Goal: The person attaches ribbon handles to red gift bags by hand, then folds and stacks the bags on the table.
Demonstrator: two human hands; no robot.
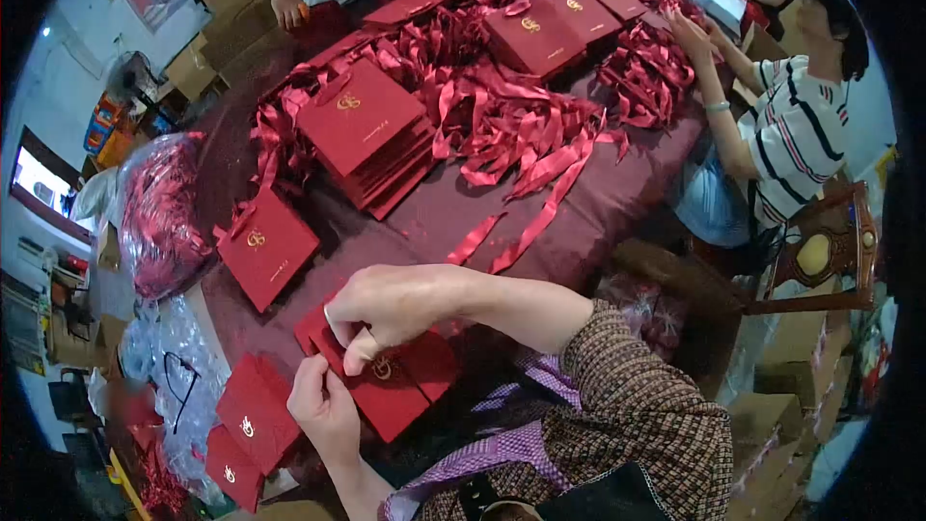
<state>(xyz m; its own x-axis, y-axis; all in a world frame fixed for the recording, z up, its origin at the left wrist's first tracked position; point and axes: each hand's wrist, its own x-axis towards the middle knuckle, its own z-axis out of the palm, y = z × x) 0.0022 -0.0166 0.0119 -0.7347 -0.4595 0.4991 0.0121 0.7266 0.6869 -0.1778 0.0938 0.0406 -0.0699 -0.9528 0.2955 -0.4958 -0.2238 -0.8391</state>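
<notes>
A red paper bag (386,400) with a gold logo lies in front of me, at the near edge of the table. My right hand (386,309) reaches across its upper part, fingers curled at the bag's edge and thumb pointing down over the front. Close beside it, my left hand (323,400) is closed in a pinch at the bag's left edge; what sits between those fingertips is hidden. More red bags (256,415) overlap to the left of my left hand. Another red bag (268,249) with a ribbon handle lies just beyond my hands.
A stack of red bags (362,125) and loose red ribbons (521,135) cover the dark red tablecloth (405,246). More bags (535,34) stand farther back. A person in a striped shirt (796,125) sits at right; another person's hand (287,8) is at the far side. A plastic sack (164,217) stands left.
</notes>
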